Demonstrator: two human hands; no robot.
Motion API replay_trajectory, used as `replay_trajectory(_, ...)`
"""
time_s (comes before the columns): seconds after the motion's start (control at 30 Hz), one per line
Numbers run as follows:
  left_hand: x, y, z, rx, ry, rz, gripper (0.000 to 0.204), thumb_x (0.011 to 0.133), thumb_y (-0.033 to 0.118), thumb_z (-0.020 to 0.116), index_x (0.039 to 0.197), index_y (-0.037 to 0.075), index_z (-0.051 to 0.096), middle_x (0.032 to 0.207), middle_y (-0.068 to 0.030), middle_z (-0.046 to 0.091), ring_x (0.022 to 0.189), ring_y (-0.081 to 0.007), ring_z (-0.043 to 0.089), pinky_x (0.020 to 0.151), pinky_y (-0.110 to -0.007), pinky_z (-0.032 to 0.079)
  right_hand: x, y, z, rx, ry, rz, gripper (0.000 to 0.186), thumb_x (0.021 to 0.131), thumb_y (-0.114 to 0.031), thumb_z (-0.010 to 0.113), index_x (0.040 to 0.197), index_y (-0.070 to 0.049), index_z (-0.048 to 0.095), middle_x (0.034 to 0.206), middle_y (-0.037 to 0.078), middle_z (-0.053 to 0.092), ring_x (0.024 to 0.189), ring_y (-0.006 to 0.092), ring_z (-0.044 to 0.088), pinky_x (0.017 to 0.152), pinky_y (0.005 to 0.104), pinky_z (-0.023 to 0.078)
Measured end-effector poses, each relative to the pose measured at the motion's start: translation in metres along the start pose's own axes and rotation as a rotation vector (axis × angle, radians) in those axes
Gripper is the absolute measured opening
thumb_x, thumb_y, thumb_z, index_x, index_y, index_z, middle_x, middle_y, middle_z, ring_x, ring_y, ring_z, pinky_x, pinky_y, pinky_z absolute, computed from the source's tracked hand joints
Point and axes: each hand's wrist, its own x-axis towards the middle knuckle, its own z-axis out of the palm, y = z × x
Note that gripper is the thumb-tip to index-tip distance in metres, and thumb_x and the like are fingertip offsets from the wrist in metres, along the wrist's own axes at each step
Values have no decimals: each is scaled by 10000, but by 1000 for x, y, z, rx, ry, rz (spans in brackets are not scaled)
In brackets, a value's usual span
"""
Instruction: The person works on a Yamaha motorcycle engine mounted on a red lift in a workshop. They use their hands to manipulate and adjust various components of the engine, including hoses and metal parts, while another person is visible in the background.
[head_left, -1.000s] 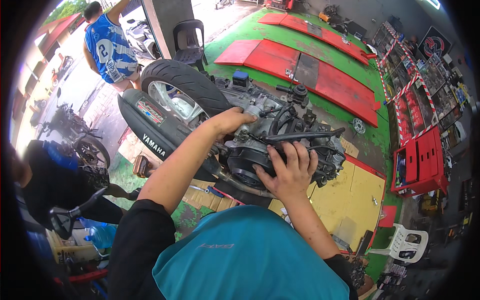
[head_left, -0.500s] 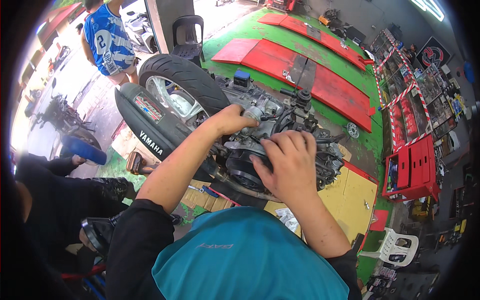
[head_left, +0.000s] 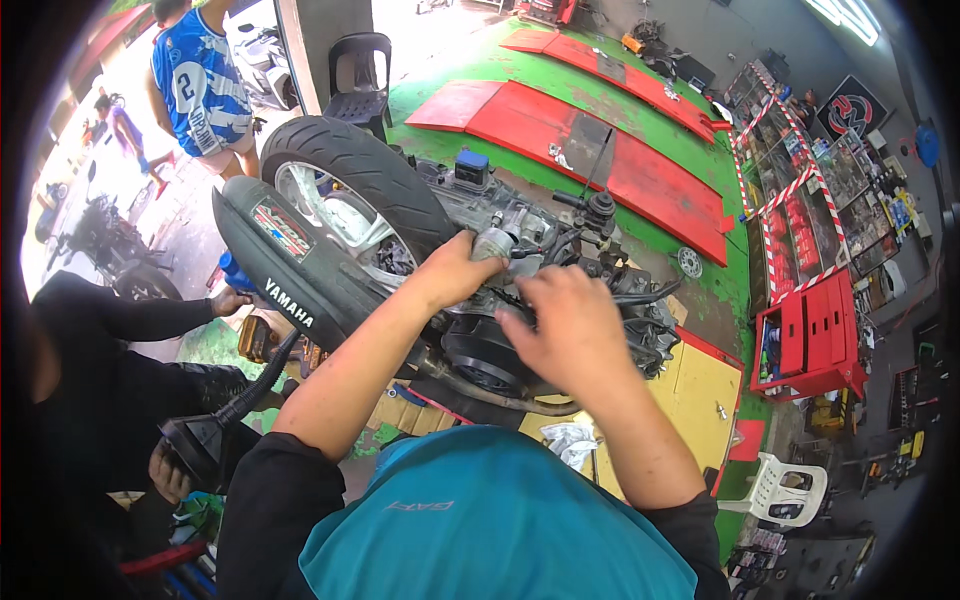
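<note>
My left hand is closed on a silver cylindrical metal part atop a motorcycle engine and rear-wheel assembly. My right hand is just right of it, over the black round engine housing, thumb and fingers bent and apart, slightly blurred; whether the fingertips touch the engine is unclear. Black hoses and wires run to the right. The rear tire and black exhaust muffler lie left of my hands.
A co-worker at left holds a blue object and a black part. A power tool lies below the muffler. Red lift platforms, a tool cart and a white chair stand right. Another person stands behind.
My right hand has lifted from the lower housing and shifted slightly up and left. My left hand stays on the silver part. The co-worker has brought a blue object toward the muffler.
</note>
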Motion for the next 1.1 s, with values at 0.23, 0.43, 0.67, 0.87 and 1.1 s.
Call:
replay_trajectory(0.23,14,-16,-1,-190,-47,22,770,932,444,667,1424,-132,532,1383,-339,622,1325,-387,610,1117,-408,450,34,78,-52,-64,57,-127,216,936,-220,690,1056,-50,749,963,139,698,998,349,663,886,488,530)
replay_trajectory(0.43,2,-17,-1,-354,9,25,735,954,423,687,1432,-117,546,1397,-306,626,1316,-358,614,1113,-403,447,65,99,-90,80,-32,135,280,947,-207,714,1138,-5,748,1118,170,737,1057,300,710,923,404,546)
replay_trajectory(0.67,-12,-5,-18,-341,-12,62,717,966,376,694,1453,-117,508,1396,-291,621,1310,-335,605,1117,-396,441,78,190,-48,392,-224,313,364,1016,-195,681,1322,2,674,1212,120,743,1119,181,688,989,353,526)
replay_trajectory(0.87,-51,16,-16,-96,357,181,728,971,284,710,1530,-71,407,1369,-287,564,1304,-366,569,1122,-410,430,72,224,22,589,-307,276,406,988,-121,697,1375,-8,644,1224,116,728,1159,193,664,1033,350,503)
replay_trajectory(1.1,-39,20,0,75,373,251,739,943,256,733,1548,-17,408,1322,-289,513,1254,-469,548,1073,-477,460,82,192,37,551,-523,261,519,936,-375,829,1359,-115,678,1245,99,741,1186,201,647,1067,400,482)
